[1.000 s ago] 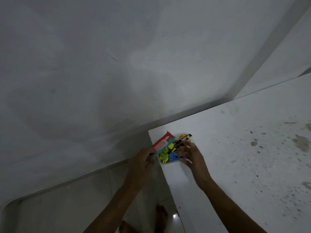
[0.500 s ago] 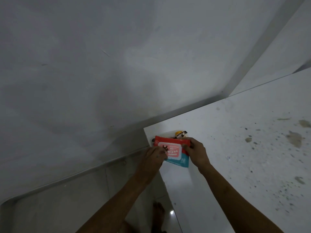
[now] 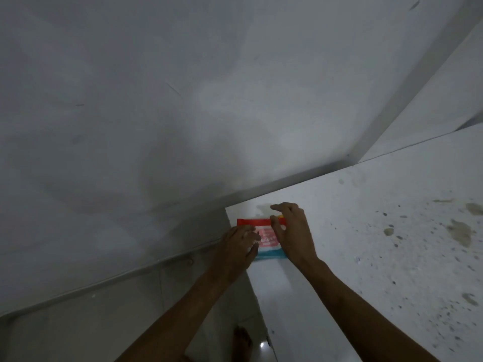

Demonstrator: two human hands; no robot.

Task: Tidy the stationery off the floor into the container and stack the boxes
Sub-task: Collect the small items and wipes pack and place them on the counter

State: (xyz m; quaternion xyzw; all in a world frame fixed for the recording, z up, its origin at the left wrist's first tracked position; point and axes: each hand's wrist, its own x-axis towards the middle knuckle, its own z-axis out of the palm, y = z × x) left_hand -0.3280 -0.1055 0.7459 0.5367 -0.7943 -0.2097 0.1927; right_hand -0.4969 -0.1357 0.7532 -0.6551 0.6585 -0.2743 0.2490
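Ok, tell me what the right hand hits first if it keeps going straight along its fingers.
Probably nothing close: the right hand points up-left past the red packet, over bare white tabletop toward its far edge; depth is unclear.

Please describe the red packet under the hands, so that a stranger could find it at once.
Start at the near corner of the speckled white counter. There the flat packet lies under the left hand and right hand. It alone is brightly coloured: red top, white label, teal bottom edge.

Both forearms bare, no sleeves, no watch or rings visible; bare foot (image 3: 242,342) below, no shoe.
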